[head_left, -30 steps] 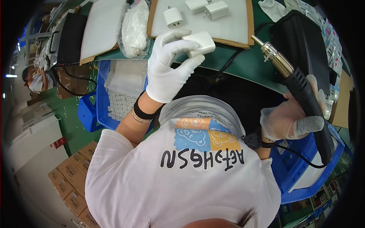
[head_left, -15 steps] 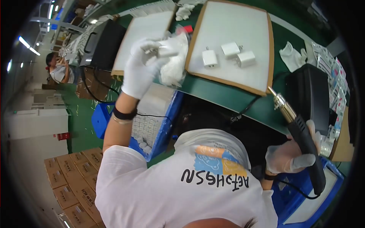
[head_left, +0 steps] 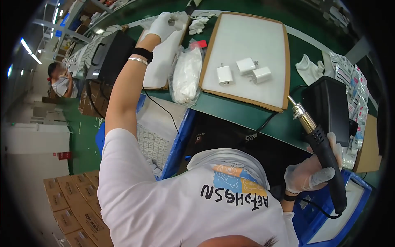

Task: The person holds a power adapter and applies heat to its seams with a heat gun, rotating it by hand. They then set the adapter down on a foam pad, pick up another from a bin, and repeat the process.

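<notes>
My left hand [head_left: 162,26], in a white glove, reaches out over the far end of the left-hand white padded board [head_left: 158,61]. Its fingers close around a white plug charger [head_left: 178,23], partly hidden by the glove. In a thin, translucent glove, my right hand [head_left: 308,173] grips the black handle of a hot air gun [head_left: 323,154]. The gun's metal nozzle points up and left, close to the near right corner of a second white padded board [head_left: 247,35]. Three white plug chargers [head_left: 224,75] lie on that board, apart from both hands.
A clear bag of white material [head_left: 186,78] lies between the boards. Blue bins [head_left: 181,142] stand below the green table's edge at left and right. A black box [head_left: 329,109] is beside the gun, whose cord hangs low. Another person [head_left: 61,80] sits far left.
My left hand has moved away from me, carrying the charger from above the bag to the left board's far end. My right hand still holds the hot air gun, barely moved.
</notes>
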`<state>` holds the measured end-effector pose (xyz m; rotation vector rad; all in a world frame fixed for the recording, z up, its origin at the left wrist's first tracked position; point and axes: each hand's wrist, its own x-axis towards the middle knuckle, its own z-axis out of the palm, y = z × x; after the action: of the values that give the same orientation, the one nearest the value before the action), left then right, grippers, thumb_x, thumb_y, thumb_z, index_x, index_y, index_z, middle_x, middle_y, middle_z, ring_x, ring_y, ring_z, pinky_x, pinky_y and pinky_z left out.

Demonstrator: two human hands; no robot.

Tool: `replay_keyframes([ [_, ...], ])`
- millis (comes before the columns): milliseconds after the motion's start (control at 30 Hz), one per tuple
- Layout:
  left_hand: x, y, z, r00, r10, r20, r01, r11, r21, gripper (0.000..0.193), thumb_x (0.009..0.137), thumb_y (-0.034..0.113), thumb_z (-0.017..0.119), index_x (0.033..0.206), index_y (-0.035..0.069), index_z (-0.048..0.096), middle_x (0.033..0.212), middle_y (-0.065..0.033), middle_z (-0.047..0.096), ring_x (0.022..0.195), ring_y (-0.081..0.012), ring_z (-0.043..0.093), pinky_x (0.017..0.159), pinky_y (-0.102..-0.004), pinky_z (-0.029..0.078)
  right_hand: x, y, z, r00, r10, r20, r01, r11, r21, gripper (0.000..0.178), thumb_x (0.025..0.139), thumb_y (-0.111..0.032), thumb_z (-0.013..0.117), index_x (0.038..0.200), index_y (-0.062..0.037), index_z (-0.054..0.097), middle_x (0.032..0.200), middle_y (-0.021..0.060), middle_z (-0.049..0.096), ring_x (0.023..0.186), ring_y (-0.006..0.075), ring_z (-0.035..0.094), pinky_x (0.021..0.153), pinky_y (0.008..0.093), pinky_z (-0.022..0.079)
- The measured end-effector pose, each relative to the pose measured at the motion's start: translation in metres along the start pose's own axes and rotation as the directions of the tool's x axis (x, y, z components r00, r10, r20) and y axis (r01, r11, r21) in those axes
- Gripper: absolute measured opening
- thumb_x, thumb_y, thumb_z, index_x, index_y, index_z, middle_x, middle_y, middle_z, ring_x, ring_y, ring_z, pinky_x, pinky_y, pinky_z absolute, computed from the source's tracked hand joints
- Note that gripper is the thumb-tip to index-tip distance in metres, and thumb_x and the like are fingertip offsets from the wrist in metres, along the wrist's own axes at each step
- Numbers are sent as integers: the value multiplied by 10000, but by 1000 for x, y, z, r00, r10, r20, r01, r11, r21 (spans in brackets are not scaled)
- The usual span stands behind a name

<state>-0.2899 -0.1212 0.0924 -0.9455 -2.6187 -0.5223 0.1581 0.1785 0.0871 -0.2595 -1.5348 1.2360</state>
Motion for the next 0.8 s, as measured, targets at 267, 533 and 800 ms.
replay_keyframes([
  [267,28,-31,33,996,-10,88,0,993,116,219,757,103,660,969,47,646,965,-159,634,900,-312,612,796,-351,485,-2,5,-8,999,34,-12,-33,999,17,624,904,-603,437,1106,-24,556,974,165,599,716,170,565,603,241,497],
  [533,27,-22,42,991,-106,77,106,994,15,223,739,67,660,961,54,669,937,-140,645,886,-290,615,799,-329,487,-3,2,-10,994,110,-22,-109,993,47,631,857,-628,497,1070,-36,547,951,169,597,716,167,571,572,233,498],
  [800,25,-50,49,997,73,-32,-68,989,134,238,733,88,679,968,46,686,1006,-149,633,915,-292,600,821,-338,483,-4,5,-7,989,123,-82,-119,992,51,628,835,-619,543,1060,-33,534,927,198,609,698,180,576,512,230,500],
])
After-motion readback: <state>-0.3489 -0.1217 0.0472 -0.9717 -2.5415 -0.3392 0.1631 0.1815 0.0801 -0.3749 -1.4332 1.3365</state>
